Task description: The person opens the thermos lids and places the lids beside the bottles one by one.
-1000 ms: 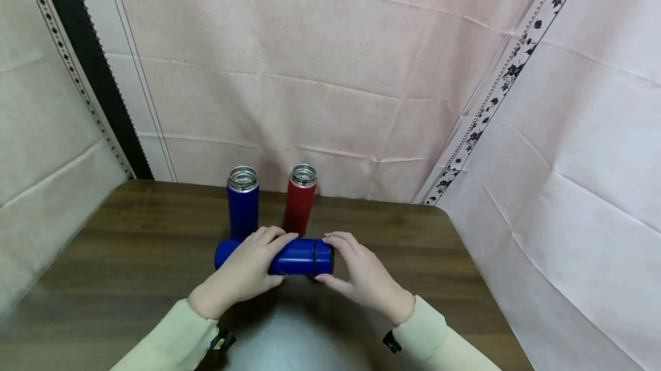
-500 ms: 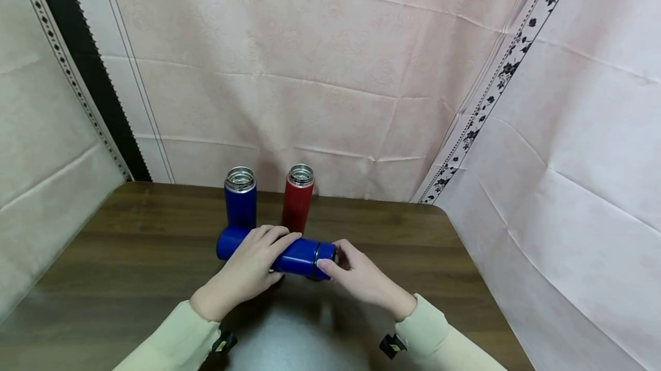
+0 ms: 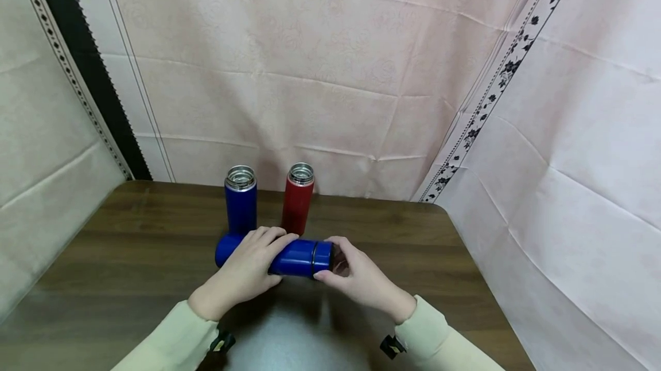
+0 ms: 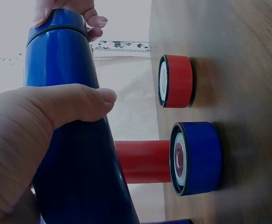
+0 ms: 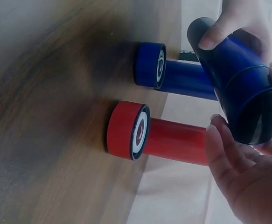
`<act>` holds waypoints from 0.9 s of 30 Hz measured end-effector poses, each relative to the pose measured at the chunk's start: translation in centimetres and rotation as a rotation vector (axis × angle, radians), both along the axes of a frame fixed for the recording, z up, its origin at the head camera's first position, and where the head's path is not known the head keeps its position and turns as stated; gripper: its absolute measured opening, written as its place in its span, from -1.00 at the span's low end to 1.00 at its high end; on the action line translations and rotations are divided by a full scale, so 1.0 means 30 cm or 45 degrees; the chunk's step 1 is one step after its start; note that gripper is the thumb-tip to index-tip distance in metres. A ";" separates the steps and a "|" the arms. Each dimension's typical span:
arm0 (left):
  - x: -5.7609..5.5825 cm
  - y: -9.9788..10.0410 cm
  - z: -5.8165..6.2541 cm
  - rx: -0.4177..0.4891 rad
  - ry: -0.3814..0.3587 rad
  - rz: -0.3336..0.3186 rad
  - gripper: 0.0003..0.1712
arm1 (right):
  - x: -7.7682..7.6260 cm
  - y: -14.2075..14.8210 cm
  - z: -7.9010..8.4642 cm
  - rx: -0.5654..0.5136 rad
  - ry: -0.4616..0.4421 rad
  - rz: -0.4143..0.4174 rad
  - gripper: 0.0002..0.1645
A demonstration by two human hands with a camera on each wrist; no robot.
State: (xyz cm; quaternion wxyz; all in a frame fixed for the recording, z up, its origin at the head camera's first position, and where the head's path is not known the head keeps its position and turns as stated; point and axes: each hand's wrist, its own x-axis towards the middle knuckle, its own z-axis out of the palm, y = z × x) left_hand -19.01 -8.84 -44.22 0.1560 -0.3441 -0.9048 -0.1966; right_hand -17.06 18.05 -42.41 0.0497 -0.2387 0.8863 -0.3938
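A blue thermos bottle (image 3: 296, 258) lies sideways above the table, its cap end to the right. My left hand (image 3: 245, 273) grips its body from above, the thumb (image 4: 82, 100) across the near side. At the other end my right hand (image 3: 364, 279) holds the blue cap (image 3: 323, 258) between thumb and fingers; the cap sits on the bottle. Behind stand a blue bottle (image 3: 240, 210) and a red bottle (image 3: 298, 207), both upright with bare metal mouths. In the wrist views, a loose red cap (image 4: 178, 81) and a loose blue cap (image 4: 198, 157) rest on the table with their inner sides up.
The brown wooden table (image 3: 403, 245) ends at a pale cloth backdrop (image 3: 330, 84). Another cloth hangs along the right side (image 3: 583, 187). The held bottle and hands hide the loose caps in the head view.
The right hand has turned about the cap, and its fingers have shifted on it. The held bottle dipped at its cap end half a second ago and is nearly level now.
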 end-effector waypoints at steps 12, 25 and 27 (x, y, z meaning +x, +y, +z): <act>0.002 -0.007 -0.004 -0.001 -0.009 0.005 -0.05 | 0.012 -0.009 0.004 0.182 0.231 0.069 -0.12; 0.010 -0.006 0.001 -0.013 -0.193 0.026 -0.09 | -0.001 -0.016 -0.021 0.485 0.933 0.213 -0.17; 0.010 -0.005 0.000 -0.011 -0.189 0.028 -0.09 | -0.003 -0.018 -0.022 0.451 0.920 0.191 -0.14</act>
